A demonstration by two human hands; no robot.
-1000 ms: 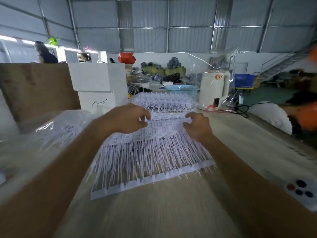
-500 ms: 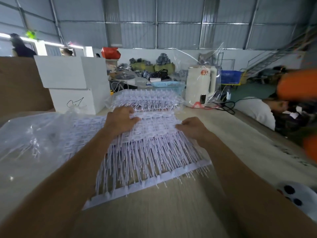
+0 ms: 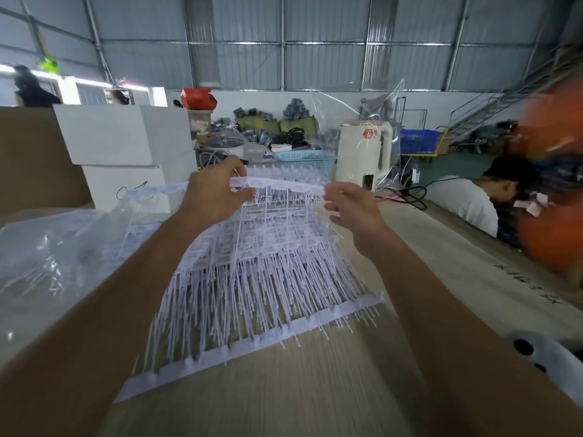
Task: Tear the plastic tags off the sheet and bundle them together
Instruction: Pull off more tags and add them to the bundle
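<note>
A: Two hands are raised above the table [image 3: 315, 389], set apart at either end of a white strip [image 3: 277, 183].

B: State the grip of each.

A: Left hand [image 3: 217, 192]: thumb and fingers pinch the left end of the strip. Right hand [image 3: 353, 206]: fingers curled at the right end of the strip; blur hides whether they close on it, so its grip cannot be told.

B: Position of the workpiece?

A: Sheet of plastic tags [image 3: 262, 272]: far edge lifted, hanging from the strip and slanting down toward the viewer. Its near edge strip [image 3: 252, 345] lies on the table, running from lower left to upper right. Thin tag stems run between the two strips.

B: Surroundings?

A: Left of the sheet: a clear plastic bag [image 3: 56, 247] holding loose tags, lying on the table. Behind it: stacked white boxes [image 3: 126, 152]. Behind the hands: a blue basket [image 3: 306, 157] and a white appliance [image 3: 362, 152]. Right edge: a person in a white shirt [image 3: 463, 203], beside a blurred orange shape [image 3: 555, 184]. Lower right corner: a white device with dark round spots [image 3: 536, 354].
</note>
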